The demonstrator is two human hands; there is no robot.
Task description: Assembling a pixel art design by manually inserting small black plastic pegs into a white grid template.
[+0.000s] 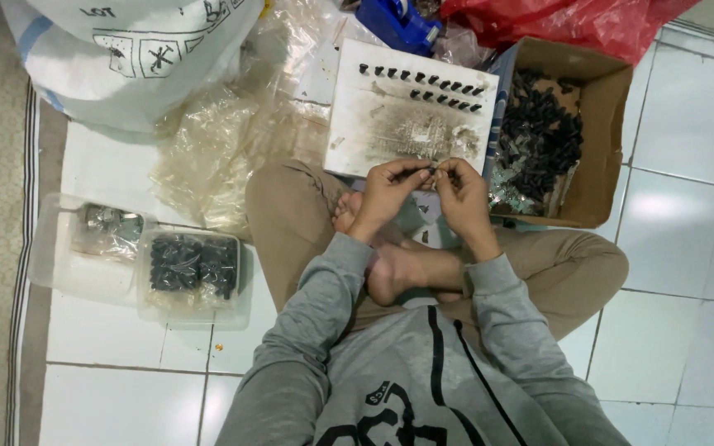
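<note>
Two hands [427, 186] pinch one small black part [432, 169].

white printed sack [134, 58] top left; brown cardboard box [601, 132] at right

Even, soft overhead light, mild glare on floor tiles [663, 206], slight softness.

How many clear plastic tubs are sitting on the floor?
2, both on the tiled floor by the person's left knee. One clear tub holds a shiny bagged bundle; the other tub, beside it, holds bags of small black parts. More may be hidden under the plastic bags.
</note>
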